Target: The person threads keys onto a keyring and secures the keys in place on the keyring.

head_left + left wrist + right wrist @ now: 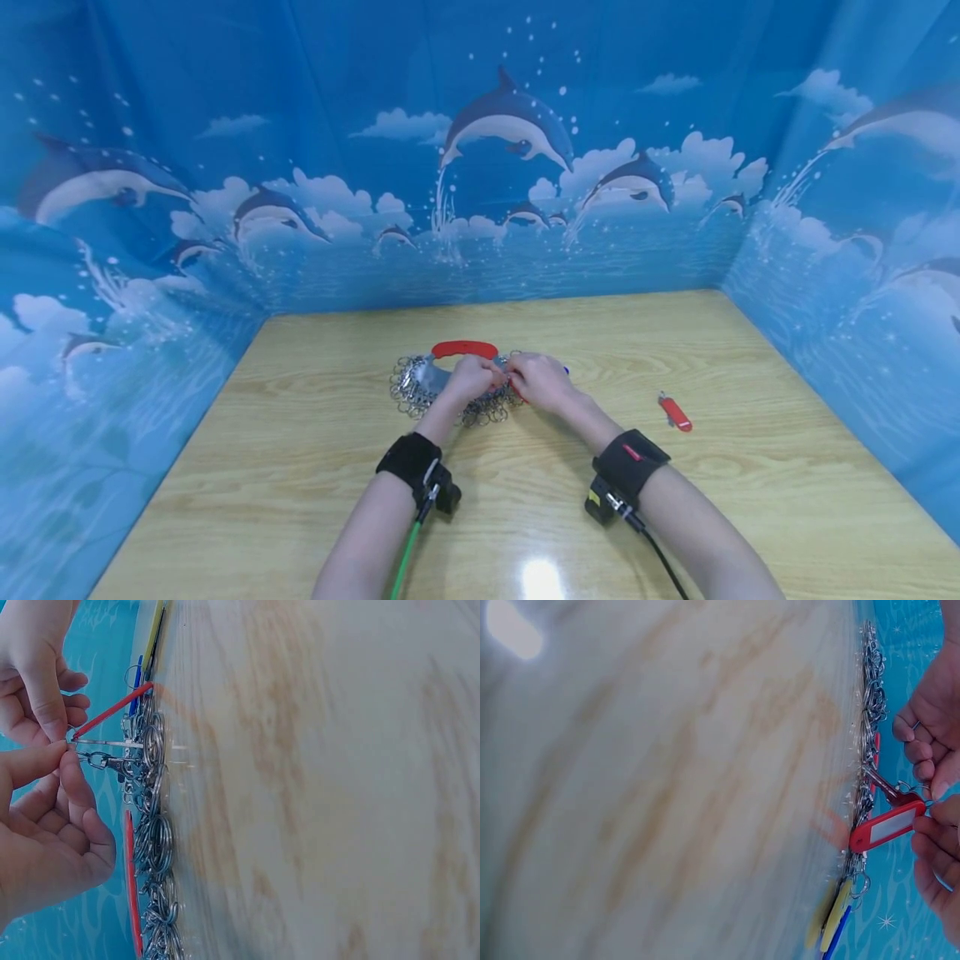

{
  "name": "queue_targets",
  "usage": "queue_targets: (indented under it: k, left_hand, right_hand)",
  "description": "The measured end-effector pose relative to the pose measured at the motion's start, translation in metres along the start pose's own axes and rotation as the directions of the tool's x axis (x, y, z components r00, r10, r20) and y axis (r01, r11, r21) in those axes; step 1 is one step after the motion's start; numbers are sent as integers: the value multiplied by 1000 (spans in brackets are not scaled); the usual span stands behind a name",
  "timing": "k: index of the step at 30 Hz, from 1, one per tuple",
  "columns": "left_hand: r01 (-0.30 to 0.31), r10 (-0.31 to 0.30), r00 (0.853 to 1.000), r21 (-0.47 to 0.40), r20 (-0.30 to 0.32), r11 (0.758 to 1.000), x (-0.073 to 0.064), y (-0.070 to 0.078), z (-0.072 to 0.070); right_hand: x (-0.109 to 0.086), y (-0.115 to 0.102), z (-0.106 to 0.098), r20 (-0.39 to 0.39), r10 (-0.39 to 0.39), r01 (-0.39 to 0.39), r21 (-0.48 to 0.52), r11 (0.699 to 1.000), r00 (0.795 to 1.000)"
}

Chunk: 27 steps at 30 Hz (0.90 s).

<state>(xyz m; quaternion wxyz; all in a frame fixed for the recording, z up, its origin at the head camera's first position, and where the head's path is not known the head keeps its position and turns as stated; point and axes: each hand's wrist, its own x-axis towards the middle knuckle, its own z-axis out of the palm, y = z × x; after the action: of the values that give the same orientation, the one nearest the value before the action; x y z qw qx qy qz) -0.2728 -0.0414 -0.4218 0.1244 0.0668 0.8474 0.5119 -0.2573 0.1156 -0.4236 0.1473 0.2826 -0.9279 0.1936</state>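
Observation:
My left hand [474, 379] and right hand [542, 381] meet above a heap of metal split rings [408, 387]. Thumb and finger of each hand pinch a small split ring at the top of a red key tag [889, 825], whose white label shows in the right wrist view. A key [889, 789] hangs beside that tag, sloping down to the heap. The fingertips hide most of the pinched ring. Just behind the hands lies a red grip handle [465, 348] joined to a flat metal plate [430, 377] among the rings.
Off to the right, another red key tag [677, 414] with a key lies alone on the wooden table [300, 467]. By the heap's right end are a yellow tag [835, 916] and a blue tag [838, 934]. Blue dolphin-printed curtains [337, 267] border the table's back and sides.

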Motion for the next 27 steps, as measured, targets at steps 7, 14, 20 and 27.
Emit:
queue_targets:
  k: [7, 14, 20, 27]
  left_hand:
    - [-23, 23, 1000, -11, 17, 1000, 1, -6, -3]
    - [-102, 96, 994, 99, 60, 990, -3, -4, 1]
    - [-71, 67, 997, 116, 39, 991, -2, -2, 4]
    - [-30, 29, 1000, 112, 9, 993, 0, 1, 5]
  right_hand:
    - [2, 1, -1, 18, 30, -30, 24, 999, 999]
    - [2, 6, 1, 48, 102, -104, 42, 994, 994]
    - [1, 4, -1, 51, 104, -107, 42, 993, 993]
    - [1, 3, -2, 38, 72, -73, 34, 997, 997]
